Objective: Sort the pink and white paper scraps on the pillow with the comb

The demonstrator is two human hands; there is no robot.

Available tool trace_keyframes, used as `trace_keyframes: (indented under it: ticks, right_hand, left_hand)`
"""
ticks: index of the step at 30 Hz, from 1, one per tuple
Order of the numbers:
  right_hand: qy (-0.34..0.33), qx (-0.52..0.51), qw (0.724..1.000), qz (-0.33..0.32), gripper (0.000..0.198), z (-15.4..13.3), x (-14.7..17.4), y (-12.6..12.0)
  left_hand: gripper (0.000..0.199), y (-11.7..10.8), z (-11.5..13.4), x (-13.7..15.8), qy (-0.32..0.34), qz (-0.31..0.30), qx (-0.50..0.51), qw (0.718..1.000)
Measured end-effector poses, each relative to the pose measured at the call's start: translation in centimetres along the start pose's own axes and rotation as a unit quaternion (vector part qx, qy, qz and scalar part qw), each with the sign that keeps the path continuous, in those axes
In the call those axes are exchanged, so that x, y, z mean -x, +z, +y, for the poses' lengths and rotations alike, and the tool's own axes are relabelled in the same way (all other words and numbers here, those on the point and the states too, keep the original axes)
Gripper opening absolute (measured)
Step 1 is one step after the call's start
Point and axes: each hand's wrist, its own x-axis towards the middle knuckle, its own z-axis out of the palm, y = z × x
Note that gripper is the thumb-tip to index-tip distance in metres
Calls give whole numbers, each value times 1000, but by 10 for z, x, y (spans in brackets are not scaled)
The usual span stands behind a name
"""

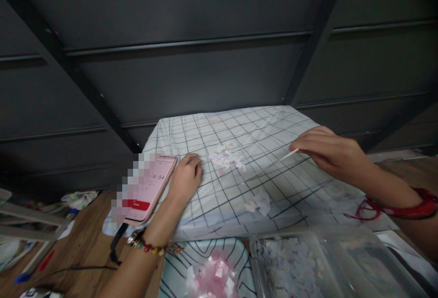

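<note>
My left hand point(186, 175) rests on the checked cloth point(185, 133) beside a pink phone point(150, 188). Its fingers are loosely bent and slightly apart, with nothing in them. Higher up on the right, my right hand point(325, 149) pinches the end of a thin, pale strip point(273, 163) that slants down to the left; its exact kind is unclear. The strip's lower end is near a pile of small white paper scraps point(226, 157). Closer to me lies a smaller cluster of scraps point(259, 203).
Along the near edge stand a patterned tray point(173, 273) with pink and white scraps and a clear plastic box point(260, 284) holding pale scraps. Dark panels point(191, 74) rise behind the covered surface. A cable point(78, 267) and a white frame point(37, 232) are at lower left.
</note>
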Motion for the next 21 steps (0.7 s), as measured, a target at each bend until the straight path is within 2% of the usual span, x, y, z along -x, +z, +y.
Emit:
trace_keyframes:
  ticks: [5,11,14,18,21]
  right_hand:
    - [8,22,1000,-1,27,-3,0,1]
    - [-13,-10,1000,-11,27,-12,-22,17]
    - [-14,-11,1000,2,28,-13,-24,10]
    - [-8,20,1000,-1,29,-8,-11,-7]
    - [-16,23,1000,-3,31,-6,-6,-5]
  left_hand:
    - [24,1,0,-1,7,-1,-12,1000]
    - [24,1,-2,0,15,6,-4,1000]
    - [24,2,-3,0,20,9,0,1000]
    - [23,2,-2,-1,17,3,-11,1000]
    - [24,2,-1,-1,16,-1,-16,1000]
